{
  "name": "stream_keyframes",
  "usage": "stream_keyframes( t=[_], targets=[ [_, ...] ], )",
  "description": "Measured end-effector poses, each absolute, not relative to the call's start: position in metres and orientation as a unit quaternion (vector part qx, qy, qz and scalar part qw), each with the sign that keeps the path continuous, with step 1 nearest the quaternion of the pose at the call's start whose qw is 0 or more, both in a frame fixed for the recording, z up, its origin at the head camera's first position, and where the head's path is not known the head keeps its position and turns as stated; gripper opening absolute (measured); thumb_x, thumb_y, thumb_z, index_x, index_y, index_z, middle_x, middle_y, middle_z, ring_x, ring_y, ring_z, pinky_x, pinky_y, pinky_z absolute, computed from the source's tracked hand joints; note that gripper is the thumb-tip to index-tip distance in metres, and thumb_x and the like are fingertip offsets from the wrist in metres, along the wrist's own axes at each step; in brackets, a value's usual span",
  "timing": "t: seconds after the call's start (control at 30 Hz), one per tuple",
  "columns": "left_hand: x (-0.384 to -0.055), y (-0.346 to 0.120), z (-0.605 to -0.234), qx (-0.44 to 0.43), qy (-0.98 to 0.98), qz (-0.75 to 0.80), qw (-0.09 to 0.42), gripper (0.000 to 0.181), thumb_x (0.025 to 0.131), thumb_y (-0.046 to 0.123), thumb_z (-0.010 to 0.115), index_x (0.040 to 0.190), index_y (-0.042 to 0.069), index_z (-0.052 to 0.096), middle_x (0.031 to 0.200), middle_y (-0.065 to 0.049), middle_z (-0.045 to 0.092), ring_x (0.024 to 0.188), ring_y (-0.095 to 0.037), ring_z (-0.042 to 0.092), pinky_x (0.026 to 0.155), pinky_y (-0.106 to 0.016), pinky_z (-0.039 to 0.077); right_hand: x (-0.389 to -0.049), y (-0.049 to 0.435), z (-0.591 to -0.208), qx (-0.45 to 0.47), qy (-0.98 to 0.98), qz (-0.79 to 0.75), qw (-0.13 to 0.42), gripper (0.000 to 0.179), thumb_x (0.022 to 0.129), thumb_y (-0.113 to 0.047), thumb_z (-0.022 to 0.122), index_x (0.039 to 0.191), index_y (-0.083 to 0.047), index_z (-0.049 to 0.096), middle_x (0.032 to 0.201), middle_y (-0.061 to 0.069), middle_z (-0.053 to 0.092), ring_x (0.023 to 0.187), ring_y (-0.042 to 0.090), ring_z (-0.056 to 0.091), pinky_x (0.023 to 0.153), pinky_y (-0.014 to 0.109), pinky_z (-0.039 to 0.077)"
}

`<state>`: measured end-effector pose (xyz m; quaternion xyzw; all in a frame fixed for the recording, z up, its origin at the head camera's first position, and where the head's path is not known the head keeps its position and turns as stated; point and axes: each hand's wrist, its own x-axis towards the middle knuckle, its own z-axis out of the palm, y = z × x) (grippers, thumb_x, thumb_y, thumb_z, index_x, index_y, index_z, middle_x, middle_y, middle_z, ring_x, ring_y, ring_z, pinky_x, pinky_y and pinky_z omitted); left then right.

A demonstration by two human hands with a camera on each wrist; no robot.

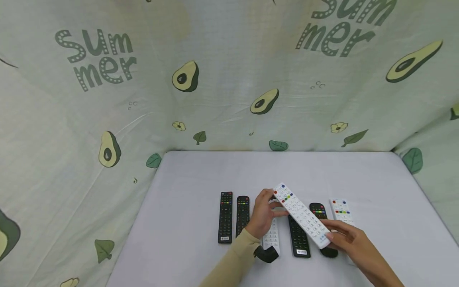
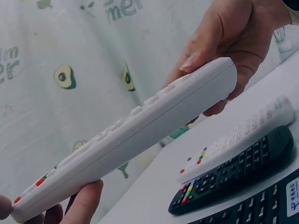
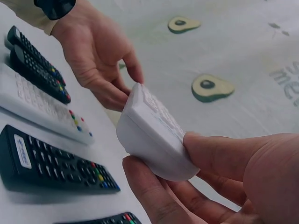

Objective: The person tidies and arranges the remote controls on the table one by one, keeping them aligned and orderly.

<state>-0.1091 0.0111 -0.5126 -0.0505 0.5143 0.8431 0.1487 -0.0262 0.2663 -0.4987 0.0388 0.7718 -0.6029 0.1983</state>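
A white remote control with coloured buttons is held tilted above the table between both hands. My left hand grips its upper end, the one with the red and blue buttons. At the lower end, my right hand pinches it with the thumb on the button face and fingers beneath, as the right wrist view shows on the remote's end. Below it lie a black remote with a white label, another black remote and a white remote, all partly covered.
Two black remotes, one labelled and one narrower, lie left of the hands. Another white remote lies at the right, partly behind the right hand. A printed curtain hangs behind the white table.
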Motion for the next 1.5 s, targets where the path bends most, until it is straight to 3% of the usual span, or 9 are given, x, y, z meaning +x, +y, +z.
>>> stream_keyframes(
  t=[0.2, 0.33, 0.43, 0.57, 0.67, 1.03, 1.17, 1.27, 1.5],
  targets=[
    [-0.108, 0.039, -0.513, -0.058, 0.504, 0.844, 0.173, 0.024, 0.114, 0.023, 0.041, 0.119, 0.004, 0.055, 0.116, -0.013, 0.062, 0.092, -0.017, 0.069, 0.085, -0.042, 0.066, -0.016, 0.288, -0.503, 0.097, 0.79, -0.567, 0.211, 0.064, 0.107, -0.028, 0.065, 0.156, 0.008, 0.043, 0.148, 0.019, 0.057, 0.105, -0.002, 0.066, 0.089, 0.027, 0.062],
    [-0.106, 0.053, -0.511, -0.037, 0.505, 0.842, 0.187, 0.027, 0.114, 0.024, 0.04, 0.123, 0.003, 0.056, 0.122, -0.013, 0.064, 0.095, -0.017, 0.07, 0.09, -0.044, 0.065, -0.008, 0.301, -0.512, 0.087, 0.802, -0.566, 0.169, 0.056, 0.108, -0.023, 0.065, 0.151, 0.01, 0.049, 0.131, -0.013, 0.064, 0.102, -0.006, 0.065, 0.085, 0.027, 0.064],
    [-0.104, 0.061, -0.511, -0.017, 0.502, 0.841, 0.199, 0.03, 0.115, 0.024, 0.04, 0.126, 0.002, 0.057, 0.122, -0.012, 0.065, 0.098, -0.017, 0.069, 0.093, -0.046, 0.063, -0.004, 0.311, -0.518, 0.084, 0.805, -0.567, 0.153, 0.049, 0.108, -0.021, 0.064, 0.147, 0.006, 0.055, 0.122, -0.029, 0.057, 0.102, -0.009, 0.064, 0.083, 0.027, 0.064],
    [-0.103, 0.07, -0.512, 0.006, 0.487, 0.846, 0.219, 0.035, 0.114, 0.024, 0.038, 0.133, 0.001, 0.057, 0.124, -0.012, 0.064, 0.101, -0.017, 0.068, 0.099, -0.047, 0.061, -0.002, 0.32, -0.521, 0.096, 0.811, -0.554, 0.164, 0.054, 0.109, -0.026, 0.062, 0.151, 0.006, 0.05, 0.145, 0.007, 0.057, 0.102, -0.014, 0.059, 0.084, 0.025, 0.063],
    [-0.1, 0.075, -0.513, 0.015, 0.474, 0.848, 0.238, 0.042, 0.112, 0.026, 0.038, 0.14, 0.0, 0.055, 0.129, -0.012, 0.063, 0.103, -0.017, 0.065, 0.103, -0.047, 0.059, -0.001, 0.325, -0.523, 0.102, 0.812, -0.548, 0.172, 0.061, 0.11, -0.026, 0.061, 0.154, 0.012, 0.042, 0.151, 0.019, 0.05, 0.102, -0.015, 0.058, 0.085, 0.025, 0.063],
    [-0.096, 0.1, -0.521, 0.038, 0.396, 0.858, 0.324, 0.061, 0.113, 0.037, 0.033, 0.161, -0.001, 0.037, 0.16, -0.022, 0.046, 0.145, -0.042, 0.048, 0.12, -0.06, 0.04, 0.005, 0.35, -0.528, 0.114, 0.799, -0.568, 0.161, 0.064, 0.111, -0.025, 0.058, 0.156, 0.013, 0.033, 0.121, -0.041, 0.047, 0.102, -0.017, 0.057, 0.085, 0.024, 0.063],
    [-0.093, 0.113, -0.522, 0.034, 0.39, 0.855, 0.34, 0.062, 0.113, 0.037, 0.032, 0.161, -0.002, 0.037, 0.161, -0.022, 0.042, 0.147, -0.044, 0.044, 0.121, -0.062, 0.038, 0.011, 0.358, -0.533, 0.111, 0.775, -0.608, 0.13, 0.033, 0.11, -0.014, 0.059, 0.14, -0.028, 0.062, 0.114, -0.043, 0.054, 0.1, -0.015, 0.061, 0.081, 0.023, 0.063],
    [-0.093, 0.123, -0.523, 0.026, 0.387, 0.853, 0.349, 0.063, 0.112, 0.037, 0.033, 0.16, -0.003, 0.037, 0.162, -0.023, 0.04, 0.147, -0.044, 0.043, 0.121, -0.064, 0.036, 0.015, 0.363, -0.538, 0.107, 0.752, -0.641, 0.111, 0.046, 0.109, -0.005, 0.058, 0.118, -0.05, 0.06, 0.113, -0.038, 0.06, 0.099, -0.012, 0.063, 0.079, 0.022, 0.063],
    [-0.091, 0.147, -0.526, 0.02, 0.382, 0.85, 0.364, 0.067, 0.111, 0.04, 0.035, 0.159, -0.007, 0.036, 0.161, -0.025, 0.04, 0.147, -0.046, 0.042, 0.122, -0.067, 0.033, 0.019, 0.376, -0.542, 0.144, 0.759, -0.624, 0.117, 0.033, 0.109, -0.012, 0.061, 0.124, -0.042, 0.057, 0.109, -0.04, 0.057, 0.096, -0.013, 0.062, 0.08, 0.021, 0.062]
  ],
)
